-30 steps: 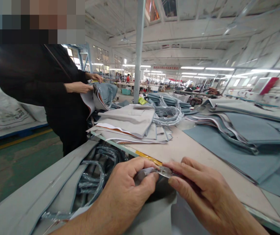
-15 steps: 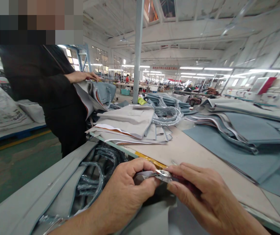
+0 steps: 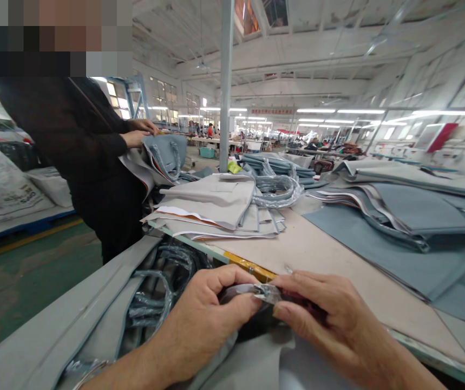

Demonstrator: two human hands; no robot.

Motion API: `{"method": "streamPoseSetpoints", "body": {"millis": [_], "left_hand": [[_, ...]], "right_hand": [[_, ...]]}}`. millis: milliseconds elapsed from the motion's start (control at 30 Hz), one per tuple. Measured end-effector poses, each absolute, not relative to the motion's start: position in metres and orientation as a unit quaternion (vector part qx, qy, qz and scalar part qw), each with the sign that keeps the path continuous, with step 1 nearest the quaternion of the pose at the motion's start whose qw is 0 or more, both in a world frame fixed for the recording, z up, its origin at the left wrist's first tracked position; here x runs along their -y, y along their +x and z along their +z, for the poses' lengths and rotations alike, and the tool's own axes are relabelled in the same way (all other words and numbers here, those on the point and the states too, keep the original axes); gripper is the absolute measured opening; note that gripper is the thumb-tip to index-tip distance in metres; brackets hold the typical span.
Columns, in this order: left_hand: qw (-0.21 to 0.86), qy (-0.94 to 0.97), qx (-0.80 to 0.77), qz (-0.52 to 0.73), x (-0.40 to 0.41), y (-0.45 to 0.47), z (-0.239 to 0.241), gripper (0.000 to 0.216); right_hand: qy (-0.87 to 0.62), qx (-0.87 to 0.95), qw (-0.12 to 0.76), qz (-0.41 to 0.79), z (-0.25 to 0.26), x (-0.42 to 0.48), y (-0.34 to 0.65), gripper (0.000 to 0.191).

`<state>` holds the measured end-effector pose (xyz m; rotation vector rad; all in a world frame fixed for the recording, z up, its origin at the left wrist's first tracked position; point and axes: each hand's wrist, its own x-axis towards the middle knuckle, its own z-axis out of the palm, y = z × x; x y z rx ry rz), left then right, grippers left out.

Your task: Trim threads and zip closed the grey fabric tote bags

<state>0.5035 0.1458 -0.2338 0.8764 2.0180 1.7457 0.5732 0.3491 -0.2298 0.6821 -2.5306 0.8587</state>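
Observation:
My left hand (image 3: 208, 314) is closed, thumb and forefinger pinching a grey bag handle wrapped in clear plastic (image 3: 268, 293). From the other side, my right hand (image 3: 338, 314) grips the same wrapped piece, its thumb below and fingers on top. The two sets of fingertips are close together, and the plastic shows shiny and crumpled between them. Much of the piece is hidden inside my hands. Below them hangs a light grey bag panel (image 3: 252, 360). Left of my left hand lie several plastic-wrapped blue-grey handles (image 3: 151, 298) among grey panels.
Stacked grey panels (image 3: 211, 197) rest on the table (image 3: 297, 244), with coiled wrapped handles (image 3: 276, 189) behind. Blue-grey bag pieces (image 3: 427, 216) cover the right side. At the left a co-worker in black (image 3: 98, 162) handles a blue-grey bag (image 3: 171, 151). A post (image 3: 226, 86) rises beyond.
My hands keep hold of the wrapped handle, which has turned slightly between my fingers. The co-worker's hands have shifted on the bag, and both now show.

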Motion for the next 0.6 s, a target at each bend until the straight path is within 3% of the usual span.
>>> {"method": "streamPoseSetpoints", "body": {"millis": [267, 467, 600], "left_hand": [[0.171, 0.306, -0.682, 0.641, -0.144, 0.503, -0.235, 0.019], [0.138, 0.306, -0.681, 0.650, -0.142, 0.508, -0.237, 0.015], [0.091, 0.317, -0.722, 0.609, -0.140, 0.512, -0.235, 0.013]], "right_hand": [[0.223, 0.898, 0.193, 0.326, -0.232, -0.347, 0.574, 0.024], [0.109, 0.838, 0.133, 0.518, -0.233, -0.339, 0.576, 0.032], [0.105, 0.864, 0.175, 0.460, -0.230, -0.328, 0.577, 0.019]]}}
